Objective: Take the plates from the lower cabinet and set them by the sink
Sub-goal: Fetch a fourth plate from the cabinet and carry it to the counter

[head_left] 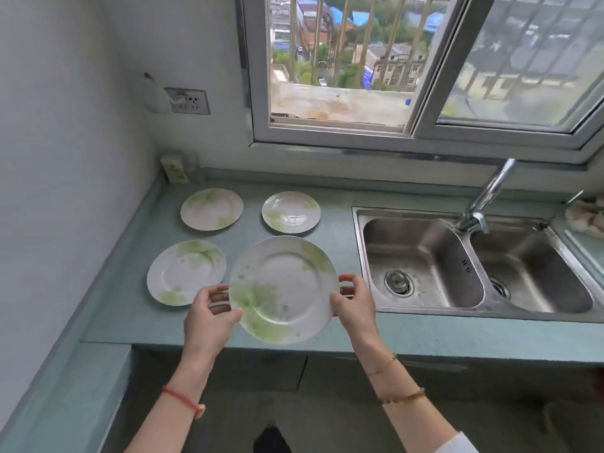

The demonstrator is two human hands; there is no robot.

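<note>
I hold a white plate with green leaf print [283, 289] over the front of the teal counter [336, 253], just left of the sink [421, 259]. My left hand [209, 317] grips its left rim, thumb on top. My right hand [354, 300] grips its right rim. Three matching plates lie flat on the counter: one at the back left [211, 209], one at the back middle [291, 212], one at the front left [186, 272]. The held plate is tilted slightly toward me.
A double steel sink with a tap [480, 204] fills the counter's right side. A cloth [586, 217] lies at the far right. A wall socket [187, 101] and a small box [175, 168] sit in the back left corner. Lower cabinet doors [307, 371] are below the counter edge.
</note>
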